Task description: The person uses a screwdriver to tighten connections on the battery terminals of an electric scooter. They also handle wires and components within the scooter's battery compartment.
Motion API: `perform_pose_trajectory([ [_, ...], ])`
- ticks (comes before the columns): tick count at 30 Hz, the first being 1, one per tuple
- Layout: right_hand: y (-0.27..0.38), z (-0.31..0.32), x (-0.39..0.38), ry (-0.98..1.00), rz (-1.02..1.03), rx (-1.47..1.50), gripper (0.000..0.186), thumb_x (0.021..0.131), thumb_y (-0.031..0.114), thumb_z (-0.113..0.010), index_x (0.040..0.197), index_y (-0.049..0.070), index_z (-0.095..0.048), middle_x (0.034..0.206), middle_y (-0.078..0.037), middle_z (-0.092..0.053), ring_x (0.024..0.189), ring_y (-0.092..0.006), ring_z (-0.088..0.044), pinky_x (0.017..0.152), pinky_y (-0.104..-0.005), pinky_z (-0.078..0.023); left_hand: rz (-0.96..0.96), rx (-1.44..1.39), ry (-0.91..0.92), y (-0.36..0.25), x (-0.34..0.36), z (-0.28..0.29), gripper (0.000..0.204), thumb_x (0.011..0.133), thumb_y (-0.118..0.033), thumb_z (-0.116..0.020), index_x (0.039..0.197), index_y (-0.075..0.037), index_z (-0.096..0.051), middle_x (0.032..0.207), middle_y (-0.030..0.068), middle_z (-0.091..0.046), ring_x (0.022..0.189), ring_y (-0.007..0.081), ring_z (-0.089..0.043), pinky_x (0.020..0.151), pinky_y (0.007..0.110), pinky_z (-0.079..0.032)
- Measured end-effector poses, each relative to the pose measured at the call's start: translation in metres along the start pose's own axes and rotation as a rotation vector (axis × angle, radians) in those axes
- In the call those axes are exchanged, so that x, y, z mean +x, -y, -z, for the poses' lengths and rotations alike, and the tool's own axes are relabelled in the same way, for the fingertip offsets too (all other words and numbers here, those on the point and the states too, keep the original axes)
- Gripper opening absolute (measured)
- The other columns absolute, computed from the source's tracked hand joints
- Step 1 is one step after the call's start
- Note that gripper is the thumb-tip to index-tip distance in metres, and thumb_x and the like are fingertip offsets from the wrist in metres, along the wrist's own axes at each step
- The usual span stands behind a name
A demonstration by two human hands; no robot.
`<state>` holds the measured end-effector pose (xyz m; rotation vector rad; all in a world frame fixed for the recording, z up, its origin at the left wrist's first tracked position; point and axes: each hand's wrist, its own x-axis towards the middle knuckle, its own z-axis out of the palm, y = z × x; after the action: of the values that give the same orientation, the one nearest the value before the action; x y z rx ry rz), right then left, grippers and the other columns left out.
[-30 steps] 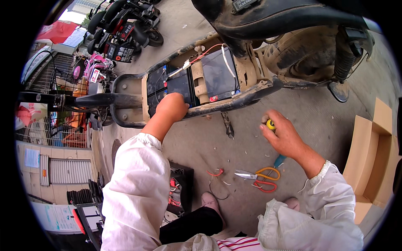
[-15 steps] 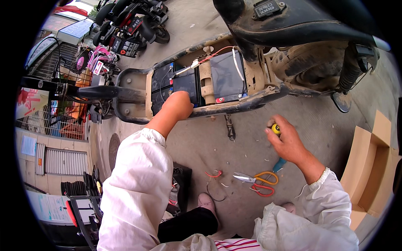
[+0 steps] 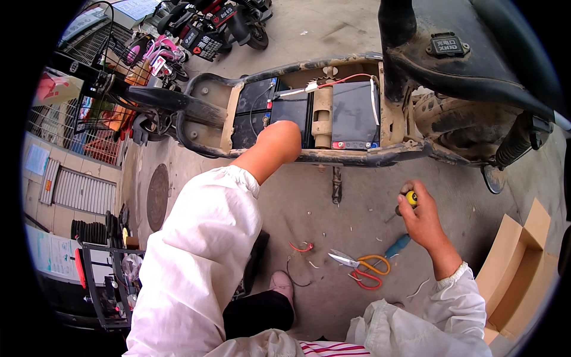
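Observation:
My left hand (image 3: 281,143) is curled over the near side of the frame tray, at the black batteries (image 3: 290,112); its fingertips are hidden beneath it. More to the right in the same tray lies another black battery (image 3: 355,113) with red and blue terminals. A red wire (image 3: 348,78) and a white connector (image 3: 311,87) run across the top. Over the floor at right, my right hand (image 3: 427,223) is closed around a screwdriver (image 3: 411,198) with a yellow-and-black handle, its thin shaft pointing down-left.
The stripped electric scooter frame (image 3: 285,156) spans the view. On the floor lie orange-handled scissors (image 3: 370,271), a teal-handled tool (image 3: 397,245), a red wire scrap (image 3: 302,247) and a dark wire (image 3: 294,277). An open cardboard box (image 3: 517,273) stands at right; parked scooters (image 3: 229,27) are behind.
The view has shifted, so the scooter appears farther right and higher. My left hand stays at the batteries, its back turned up more. My right hand still grips the screwdriver, whose shaft now shows.

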<state>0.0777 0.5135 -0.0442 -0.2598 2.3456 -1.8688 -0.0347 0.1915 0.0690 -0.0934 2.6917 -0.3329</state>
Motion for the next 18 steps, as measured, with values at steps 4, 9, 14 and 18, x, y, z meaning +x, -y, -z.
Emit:
perform_pose_trajectory([
  [4,-0.001,0.000,0.000,-0.010,0.034,-0.042,0.018,0.092,0.008,-0.065,0.104,0.002,-0.054,0.087,-0.016,-0.060,0.075,-0.0300,-0.058,0.070,-0.0364,-0.049,-0.041,0.076,0.027,-0.004,-0.003,0.001,0.026,0.090,-0.023,-0.066,0.095,0.002,-0.075,0.106,0.0239,-0.072,0.100,0.0414,-0.070,0.089,0.047,-0.056],
  [9,-0.002,-0.001,0.000,-0.016,0.034,-0.028,0.017,0.092,0.009,-0.066,0.103,0.002,-0.054,0.087,-0.016,-0.060,0.076,-0.0309,-0.060,0.071,-0.0366,-0.049,-0.033,0.022,0.035,0.004,0.003,-0.002,0.026,0.090,-0.022,-0.064,0.096,0.000,-0.075,0.106,0.0236,-0.072,0.102,0.0416,-0.069,0.090,0.047,-0.055],
  [14,0.001,-0.001,0.000,-0.021,0.023,-0.046,0.017,0.092,0.009,-0.066,0.103,0.002,-0.054,0.087,-0.017,-0.061,0.077,-0.0322,-0.060,0.071,-0.0370,-0.049,-0.029,0.079,0.050,0.001,0.001,-0.001,0.027,0.091,-0.022,-0.061,0.104,-0.001,-0.074,0.109,0.0221,-0.072,0.106,0.0390,-0.069,0.091,0.046,-0.055],
  [18,0.005,0.001,0.000,-0.019,0.032,-0.075,0.017,0.092,0.010,-0.066,0.103,0.002,-0.055,0.088,-0.018,-0.060,0.078,-0.0330,-0.060,0.072,-0.0371,-0.049,0.023,0.179,0.079,-0.017,-0.008,0.007,0.026,0.088,-0.014,-0.063,0.108,-0.007,-0.076,0.117,0.0163,-0.073,0.110,0.0325,-0.070,0.090,0.042,-0.056],
])
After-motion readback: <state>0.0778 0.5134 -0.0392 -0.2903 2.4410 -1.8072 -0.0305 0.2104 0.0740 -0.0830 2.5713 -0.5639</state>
